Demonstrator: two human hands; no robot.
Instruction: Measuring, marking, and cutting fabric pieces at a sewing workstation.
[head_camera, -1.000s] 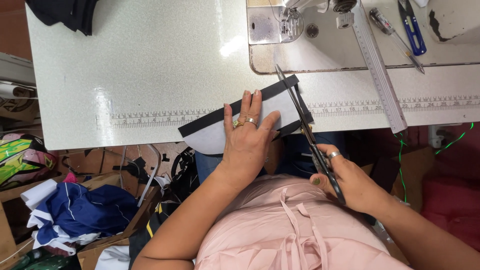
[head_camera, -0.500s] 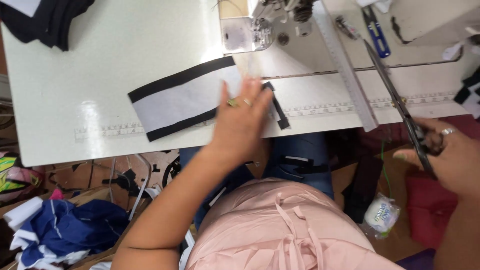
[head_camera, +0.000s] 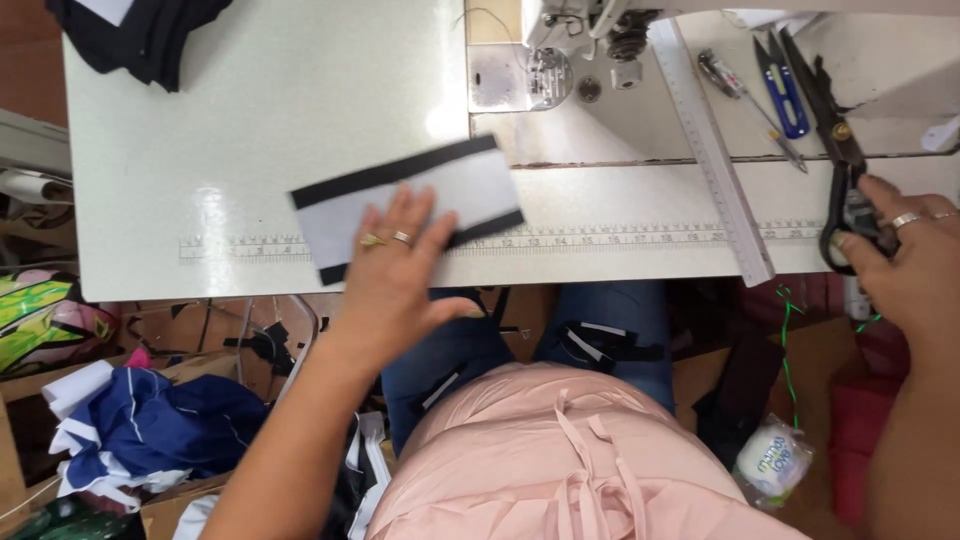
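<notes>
My left hand lies flat, fingers spread, on the lower right part of a grey fabric piece with black bands along its long edges. The piece rests on the white sewing table near the front edge. My right hand grips the handles of large black scissors at the table's right end, their blades pointing away from me and resting on the table.
A sewing machine head stands at the back centre. A long metal ruler runs diagonally right of it. Blue-handled snips and a small tool lie behind. Dark cloth sits at the back left corner. Fabric scraps litter the floor.
The scissors have left the fabric and swung right to the table's far end. My left hand has stayed on the fabric piece, which now lies flat.
</notes>
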